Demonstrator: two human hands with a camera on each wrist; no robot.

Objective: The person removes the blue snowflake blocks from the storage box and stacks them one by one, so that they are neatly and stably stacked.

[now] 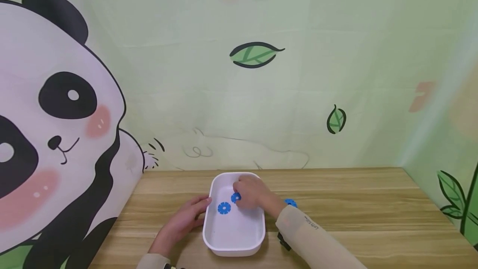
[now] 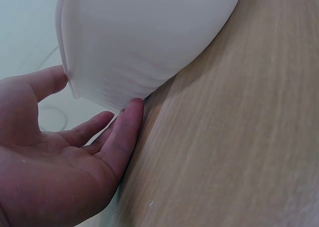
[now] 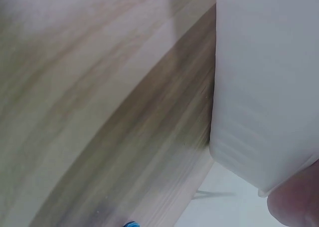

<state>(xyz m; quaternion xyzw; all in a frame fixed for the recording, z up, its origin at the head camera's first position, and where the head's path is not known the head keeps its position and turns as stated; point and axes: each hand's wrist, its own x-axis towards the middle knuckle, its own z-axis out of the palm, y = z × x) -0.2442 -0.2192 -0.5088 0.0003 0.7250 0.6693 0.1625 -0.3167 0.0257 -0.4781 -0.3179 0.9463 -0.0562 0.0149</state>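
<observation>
A white rectangular tray (image 1: 234,235) stands on the wooden table. My left hand (image 1: 186,218) is at the tray's left side. In the left wrist view, its thumb (image 2: 52,82) touches the rim while the other fingers reach low along the outer wall, fairly straight. Over the tray's right rim reaches my right hand (image 1: 251,192), its curled fingers pinching a blue notched disc (image 1: 235,197). A second blue disc (image 1: 224,208) lies flat on the tray floor. The right wrist view mostly has the tray's outer wall (image 3: 264,77), with one fingertip (image 3: 294,197) at the rim.
Another blue disc (image 1: 290,203) lies on the table (image 1: 347,202) right of the tray, partly behind my right forearm. A dark object (image 1: 284,242) shows beside that sleeve. Behind the table hangs a backdrop (image 1: 186,74) with a panda and leaves.
</observation>
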